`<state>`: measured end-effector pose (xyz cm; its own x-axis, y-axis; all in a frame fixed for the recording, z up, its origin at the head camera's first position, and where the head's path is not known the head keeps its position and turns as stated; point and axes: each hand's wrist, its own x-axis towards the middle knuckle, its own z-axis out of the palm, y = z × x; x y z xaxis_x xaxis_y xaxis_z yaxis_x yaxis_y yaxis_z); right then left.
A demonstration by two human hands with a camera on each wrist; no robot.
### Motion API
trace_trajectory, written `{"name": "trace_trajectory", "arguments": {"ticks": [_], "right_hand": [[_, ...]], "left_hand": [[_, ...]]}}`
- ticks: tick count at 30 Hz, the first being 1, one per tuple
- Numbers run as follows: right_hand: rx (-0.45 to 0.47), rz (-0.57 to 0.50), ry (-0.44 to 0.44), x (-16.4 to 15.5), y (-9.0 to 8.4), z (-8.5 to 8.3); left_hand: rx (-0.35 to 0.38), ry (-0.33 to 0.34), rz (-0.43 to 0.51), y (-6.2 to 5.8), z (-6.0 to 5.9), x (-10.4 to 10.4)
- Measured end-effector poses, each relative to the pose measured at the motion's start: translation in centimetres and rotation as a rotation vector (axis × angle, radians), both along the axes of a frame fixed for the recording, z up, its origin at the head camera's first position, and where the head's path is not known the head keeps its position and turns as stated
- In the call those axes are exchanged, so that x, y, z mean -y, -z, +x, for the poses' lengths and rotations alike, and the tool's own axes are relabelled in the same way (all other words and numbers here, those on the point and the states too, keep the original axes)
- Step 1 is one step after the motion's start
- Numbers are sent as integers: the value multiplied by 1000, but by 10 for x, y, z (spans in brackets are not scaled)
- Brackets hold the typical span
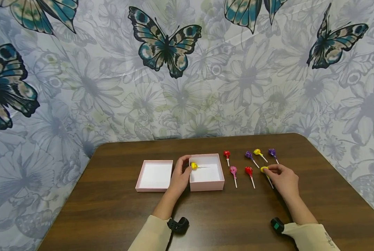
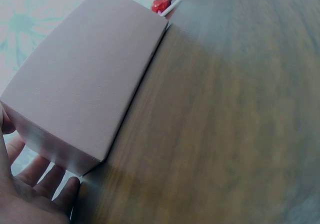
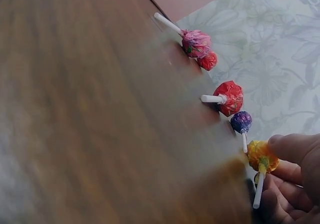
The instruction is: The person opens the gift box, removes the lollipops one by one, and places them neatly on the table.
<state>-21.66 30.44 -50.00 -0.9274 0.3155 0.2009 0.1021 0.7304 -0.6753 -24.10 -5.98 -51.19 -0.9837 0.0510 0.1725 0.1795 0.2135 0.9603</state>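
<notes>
My left hand (image 1: 181,174) holds the left wall of an open pink box (image 1: 207,185) with a white inside. In the left wrist view, several fingers (image 2: 47,181) lie along the outside of that wall. A yellow lollipop (image 1: 194,166) lies in the box at its left, beside my left thumb. On the right, my right hand (image 1: 284,179) pinches the head of another yellow lollipop (image 3: 262,156) between thumb and fingers, its white stick pointing toward me. Near that hand lie a red lollipop (image 1: 249,171) and a purple one (image 1: 272,152).
A pink-edged, white-lined box lid (image 1: 153,176) lies left of the box. Between box and right hand are a pink lollipop (image 1: 233,169) and a red one (image 1: 226,153). Farther back lie purple (image 1: 249,154) and yellow (image 1: 257,152) lollipops. A butterfly-patterned cloth (image 1: 187,104) hangs behind the brown table (image 1: 111,216).
</notes>
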Motion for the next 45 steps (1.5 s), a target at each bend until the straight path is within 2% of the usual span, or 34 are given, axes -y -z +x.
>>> {"name": "trace_trajectory", "arguments": {"ticks": [9,16,24,31,34,38,40,45], "right_hand": [[-37,70,-25,1,3,-1],[-26,72,-32,0,1,0],[-36,71,-42,0,2,1],[-18,72,-39,0,2,0],[-10,71,-33,0,3,0],[6,67,-23,0,2,0],[9,60,-14,0,2,0],[-1,50,6,0,1,2]], "left_hand": [[8,0,2,1,-1,1],[-4,11,13,0,0,0],[18,-1,14,-1,0,-1],[-3,-8,8,-1,-1,-1],[9,-8,20,-7,1,-3],[17,-12,21,-6,0,-3],[7,-15,19,0,-2,-3],[6,-9,12,0,-1,-1]]}}
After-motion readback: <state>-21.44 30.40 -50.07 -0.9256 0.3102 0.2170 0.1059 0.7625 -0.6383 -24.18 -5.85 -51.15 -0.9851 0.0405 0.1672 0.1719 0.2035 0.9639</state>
